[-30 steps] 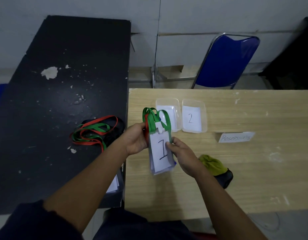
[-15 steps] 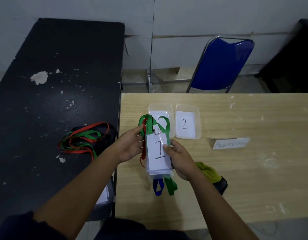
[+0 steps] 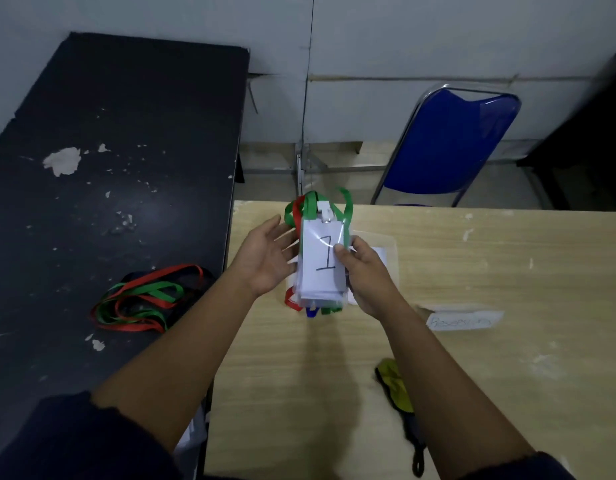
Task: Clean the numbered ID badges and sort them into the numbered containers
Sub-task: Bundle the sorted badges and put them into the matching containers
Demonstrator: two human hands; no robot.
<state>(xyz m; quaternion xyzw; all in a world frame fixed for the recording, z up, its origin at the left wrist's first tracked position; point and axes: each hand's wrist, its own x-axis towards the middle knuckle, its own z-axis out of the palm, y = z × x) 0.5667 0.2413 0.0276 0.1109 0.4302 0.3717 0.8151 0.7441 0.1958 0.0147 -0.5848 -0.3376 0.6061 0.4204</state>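
Observation:
A stack of clear ID badges (image 3: 322, 268) with green, red and blue lanyards is held above the wooden table; the top card reads "1". My right hand (image 3: 367, 277) pinches the stack's right edge, thumb on the front. My left hand (image 3: 265, 258) is spread, palm up, beside the stack's left edge, fingers straight. The clear containers (image 3: 386, 251) lie on the table behind the stack and my right hand, mostly hidden. A yellow and black cloth (image 3: 396, 382) lies on the table near my right forearm.
A pile of red and green lanyards (image 3: 144, 299) lies on the black table (image 3: 92, 168) at left. A paper label (image 3: 462, 320) sits on the wooden table (image 3: 490, 358). A blue chair (image 3: 452, 143) stands behind it.
The badge stack has risen and moved away from me toward the containers. My left hand has released its hold and opened out. The camera view has tilted upward.

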